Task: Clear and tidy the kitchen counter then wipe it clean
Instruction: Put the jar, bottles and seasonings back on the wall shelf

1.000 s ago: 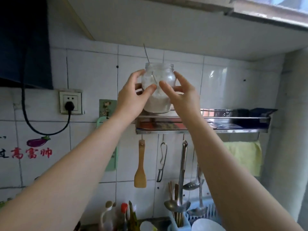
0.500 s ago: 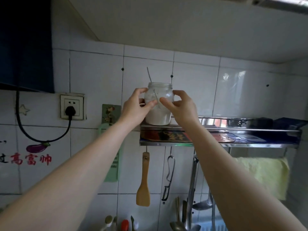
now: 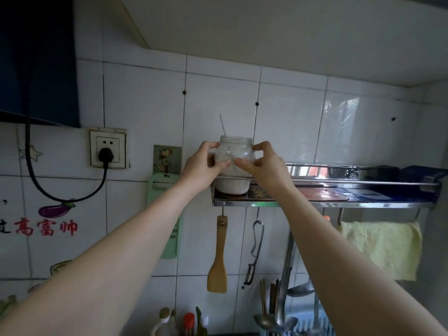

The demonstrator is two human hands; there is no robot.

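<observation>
A glass jar [image 3: 234, 183] half full of white powder, with a thin spoon handle sticking out of its open mouth, stands at the left end of a steel wall shelf [image 3: 339, 203]. My left hand [image 3: 203, 166] grips the jar's left side, thumb across the front. On the right side my right hand [image 3: 264, 166] grips it the same way, thumb and fingers curled round the glass. Both arms reach up from the bottom of the view.
A wooden spatula [image 3: 217, 263], a peeler [image 3: 254, 253] and ladles [image 3: 286, 299] hang from hooks under the shelf. A yellow cloth [image 3: 383, 248] hangs at the right. A plugged wall socket [image 3: 108, 149] and a dark hood [image 3: 36, 57] are at the left. Bottle tops [image 3: 179, 321] show below.
Both hands lowered the jar from above the shelf rail down onto the shelf's left end. The view shifted so the shelf sits lower and more to the right.
</observation>
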